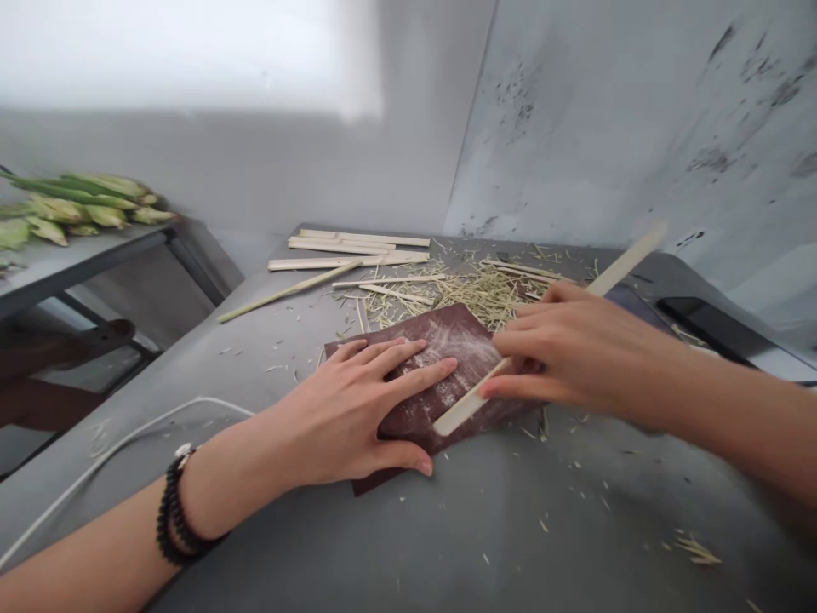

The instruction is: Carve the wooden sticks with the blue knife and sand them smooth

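Observation:
A dark red-brown sheet of sandpaper [447, 392], streaked with pale dust, lies on the grey table. My left hand [363, 400] presses flat on its left part with fingers spread. In my right hand [562, 340] a pale flat bamboo strip [469, 410] is pinched between thumb and fingers. The strip slants across the sheet, its near end lying on or just over the dusty surface and its far end rising blurred past the hand. Its middle is hidden by my right fingers.
Several pale strips [357, 247] lie at the table's back, with a heap of thin shavings [478, 294] beside them. A phone [721, 328] is at right, a white cable [128, 451] at left. Corn ears [82, 204] rest on another table. Walls stand behind.

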Demonstrator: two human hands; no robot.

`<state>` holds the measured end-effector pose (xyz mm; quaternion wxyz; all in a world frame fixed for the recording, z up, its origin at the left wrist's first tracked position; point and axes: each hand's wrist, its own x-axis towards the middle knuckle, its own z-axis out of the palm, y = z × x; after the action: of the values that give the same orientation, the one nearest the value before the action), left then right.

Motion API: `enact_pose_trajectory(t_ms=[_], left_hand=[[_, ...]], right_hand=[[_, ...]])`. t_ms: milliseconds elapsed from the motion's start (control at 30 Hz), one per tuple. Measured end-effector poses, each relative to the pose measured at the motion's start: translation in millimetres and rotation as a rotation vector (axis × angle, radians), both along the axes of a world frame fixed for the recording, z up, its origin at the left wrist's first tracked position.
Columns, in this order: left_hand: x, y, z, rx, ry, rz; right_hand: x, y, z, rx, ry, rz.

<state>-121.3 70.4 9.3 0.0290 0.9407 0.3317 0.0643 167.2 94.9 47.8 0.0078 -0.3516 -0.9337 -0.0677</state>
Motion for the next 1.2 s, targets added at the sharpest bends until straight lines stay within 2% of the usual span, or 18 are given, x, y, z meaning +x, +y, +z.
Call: enact_pose_trajectory(t_ms=[167,300,433,600,833,967,1100,1200], left_hand=[[2.1,1.9,4.0,0.089,0.021,-0.085],[3.5,1.4,5.6,0.076,0.042,-0.080],[2.5,0.9,3.0,0.061,0.045,-0.085],[1.8,2.0,1.6,0.066,0.040,-0.089],[1.8,1.8,3.1,0.054,0.046,-0.087],[1.7,2.1,2.9,0.037,0.044,-0.070],[1.6,3.4,2.9,0.011,0.034,-0.071],[1.5,4.1,3.1,-0.003,0.009,-0.081]], right_hand=[[14.4,12.2,5.3,-0.128,0.044,-0.081],[15.7,17.1,3.3,-0.205,0.053,-0.135],[7.0,18.1,-2.5,-0.287,0.068,-0.085],[1.8,23.5,-0.8,-0.216,0.068,-0.064],[-3.1,35.1,7.2,-0.201,0.052,-0.007],[-4.5,37.6,4.5,-0.234,0.071,0.024],[-3.8,38.0,0.5,-0.201,0.104,0.079],[-3.4,37.9,1.0,-0.196,0.115,0.050]])
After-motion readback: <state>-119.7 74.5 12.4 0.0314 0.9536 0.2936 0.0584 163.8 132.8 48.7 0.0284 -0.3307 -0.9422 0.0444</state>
